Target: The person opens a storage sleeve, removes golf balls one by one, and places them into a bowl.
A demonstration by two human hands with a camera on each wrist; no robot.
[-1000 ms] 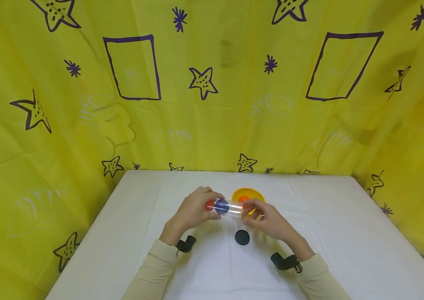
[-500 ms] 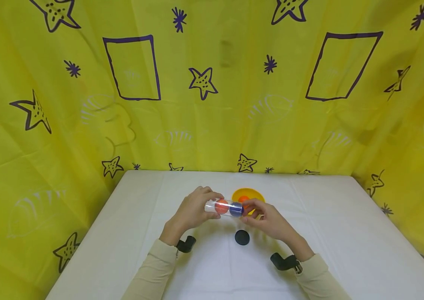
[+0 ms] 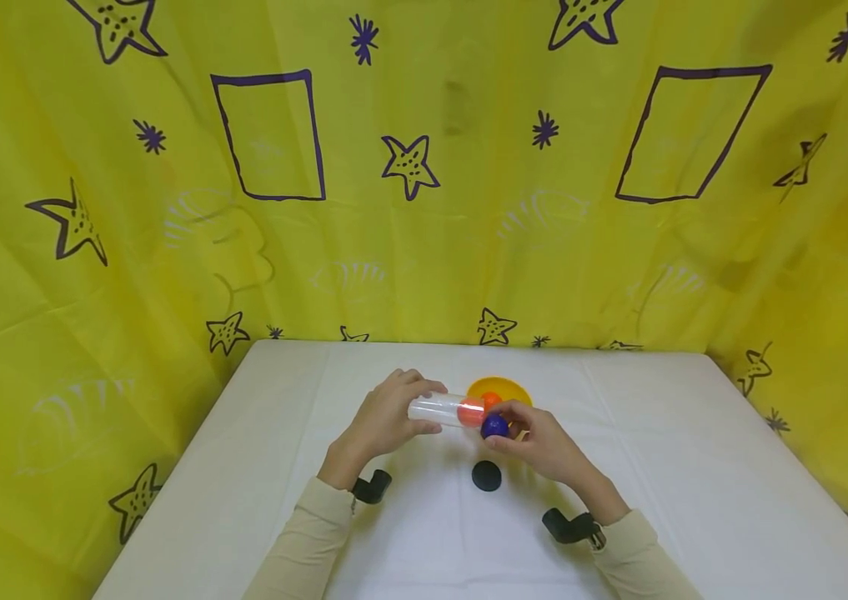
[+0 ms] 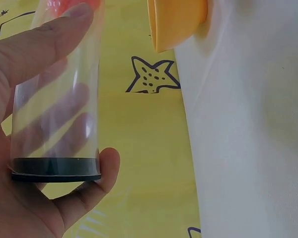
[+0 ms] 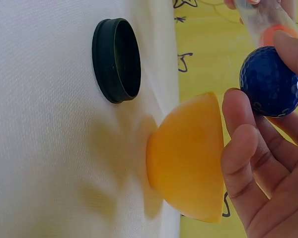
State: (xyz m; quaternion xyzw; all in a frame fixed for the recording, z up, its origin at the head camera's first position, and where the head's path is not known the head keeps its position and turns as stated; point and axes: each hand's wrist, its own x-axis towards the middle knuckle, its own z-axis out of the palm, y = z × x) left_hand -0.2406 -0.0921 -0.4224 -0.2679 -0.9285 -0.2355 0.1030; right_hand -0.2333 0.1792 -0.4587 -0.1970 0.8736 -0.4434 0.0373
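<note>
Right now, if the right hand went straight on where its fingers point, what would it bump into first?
Beyond the blue ball it holds, probably the clear tube, at the end with the reddish ball. Depth is unclear.

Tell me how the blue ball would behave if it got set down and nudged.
The blue ball, being round, would likely roll at a nudge. It shows no dent under the fingers, so it is probably hard. Its glossy shine suggests slipperiness, though the dimples may help grip.
</note>
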